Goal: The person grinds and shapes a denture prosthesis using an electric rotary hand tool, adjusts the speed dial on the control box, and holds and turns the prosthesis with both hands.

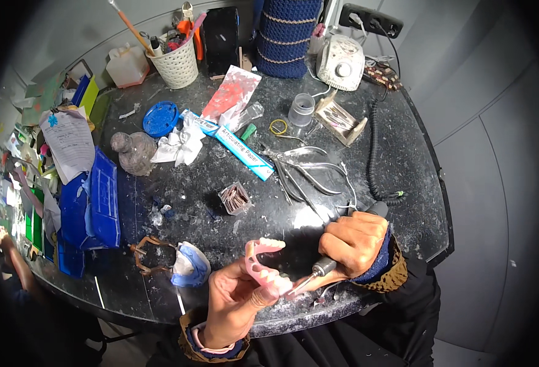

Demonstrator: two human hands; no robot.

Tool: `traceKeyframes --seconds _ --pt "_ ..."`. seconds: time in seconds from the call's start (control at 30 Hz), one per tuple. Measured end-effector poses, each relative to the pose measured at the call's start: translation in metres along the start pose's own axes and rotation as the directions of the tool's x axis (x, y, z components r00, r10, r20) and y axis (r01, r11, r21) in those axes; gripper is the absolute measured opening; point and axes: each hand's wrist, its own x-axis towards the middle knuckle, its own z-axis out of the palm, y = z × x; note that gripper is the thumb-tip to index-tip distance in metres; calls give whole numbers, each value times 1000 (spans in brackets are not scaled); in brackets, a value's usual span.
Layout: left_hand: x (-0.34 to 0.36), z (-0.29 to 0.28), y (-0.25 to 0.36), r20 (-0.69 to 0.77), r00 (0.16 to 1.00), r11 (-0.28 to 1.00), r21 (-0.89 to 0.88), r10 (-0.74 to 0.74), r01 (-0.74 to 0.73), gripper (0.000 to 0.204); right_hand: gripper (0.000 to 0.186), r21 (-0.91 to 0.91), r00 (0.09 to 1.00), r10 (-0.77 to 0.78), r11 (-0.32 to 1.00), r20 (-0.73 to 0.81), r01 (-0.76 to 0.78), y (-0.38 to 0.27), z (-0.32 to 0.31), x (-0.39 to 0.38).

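Near the front edge of the dark, dusty workbench, my left hand (236, 303) is closed on a pink denture (263, 267) with cream teeth, pinching its right end between thumb and fingers. My right hand (356, 244) wraps round a rotary handpiece (324, 266). Its thin bur points left and down, with the tip at or very close to the denture's end beside my left thumb; whether it touches I cannot tell. Left of my left hand lies a blue-and-white dental cast (190, 266), next to a brown articulator frame (150, 255).
Behind my hands lie metal pliers (306, 168), a clear box of small brown pieces (235, 199) and a blue articulating paper pack (242, 151). A coiled cord (374, 147) runs along the right towards a white control unit (341, 61). Blue trays (104, 202) stand left; another person's arm (18, 260) shows there.
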Motion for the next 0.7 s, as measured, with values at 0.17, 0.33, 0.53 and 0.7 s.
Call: traceKeyframes --seconds 0.17,0.33,0.53,0.7 --pt "0 1 0 35 999 997 59 40 -42 18 47 -120 997 -68 991 -29 64 -1 3 -7" --pt "2 5 2 42 997 993 101 59 -63 19 42 -138 1000 -5 990 2 5 2 -1 -8" --pt "0 4 -2 34 996 989 113 88 -91 21 33 -183 998 -40 983 -52 30 1 -2 -10" --pt "1 4 -3 43 997 987 146 67 -72 17 50 -264 986 -142 958 -84 115 6 -1 -11"
